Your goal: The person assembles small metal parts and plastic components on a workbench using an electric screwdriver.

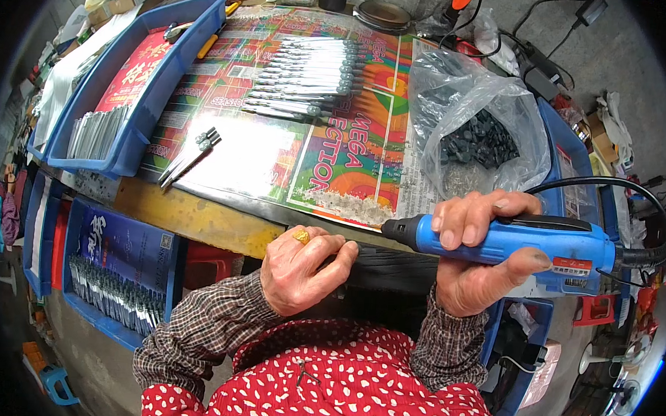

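Observation:
My right hand (470, 249) is wrapped round a blue electric screwdriver (512, 236) with a black nose, held level and pointing left. Its black cable runs off to the right. Left of the nose, near the table's front edge, my left hand (307, 271) is closed with the fingers curled and a ring on one. Whatever lies in its fingers, if anything, is hidden. Beyond the hands, a row of slim silver metal rods (306, 75) with dark ends lies on the table. A few more such rods (190, 157) lie together at the left.
An open clear plastic bag (429, 100) of small black parts (483, 140) stands at the right. A blue bin (145, 134) with metal strips sits at the left. Below the table edge is another blue bin (108, 332) full of rods. Black cables (553, 24) run at the back right.

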Tool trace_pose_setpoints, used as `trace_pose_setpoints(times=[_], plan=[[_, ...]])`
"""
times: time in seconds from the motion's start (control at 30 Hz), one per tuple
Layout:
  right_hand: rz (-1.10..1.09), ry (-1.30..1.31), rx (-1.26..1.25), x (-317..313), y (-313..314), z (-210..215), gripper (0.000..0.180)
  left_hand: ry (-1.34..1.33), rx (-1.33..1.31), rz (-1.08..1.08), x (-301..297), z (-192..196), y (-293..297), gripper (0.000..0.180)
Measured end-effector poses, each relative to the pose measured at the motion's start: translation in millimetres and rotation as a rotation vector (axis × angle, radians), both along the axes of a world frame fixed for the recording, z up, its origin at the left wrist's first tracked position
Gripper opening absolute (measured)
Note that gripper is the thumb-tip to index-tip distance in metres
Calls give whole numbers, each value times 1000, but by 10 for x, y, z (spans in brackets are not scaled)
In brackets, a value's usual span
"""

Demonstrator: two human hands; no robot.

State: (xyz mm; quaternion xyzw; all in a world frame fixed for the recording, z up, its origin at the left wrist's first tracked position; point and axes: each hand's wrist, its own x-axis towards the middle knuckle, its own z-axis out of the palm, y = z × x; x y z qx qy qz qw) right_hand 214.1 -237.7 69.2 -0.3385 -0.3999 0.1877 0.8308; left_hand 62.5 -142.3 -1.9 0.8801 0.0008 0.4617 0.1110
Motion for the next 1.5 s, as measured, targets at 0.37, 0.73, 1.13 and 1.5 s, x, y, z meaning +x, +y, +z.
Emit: trace_pose_setpoints(times=[0.37, 0.73, 1.13, 1.5], plan=[[35, -7, 14, -32, -20, 11, 61, 100, 41, 2, -29, 60, -11, 21], [87, 22, 52, -58, -58, 57, 61, -27, -29, 6, 17, -17, -13, 19], [40, 21, 35, -119, -20, 72, 59, -39, -60, 39, 28, -20, -27, 24], [70, 48, 63, -108, 7, 36, 57, 32, -68, 41, 30, -17, -12, 27]])
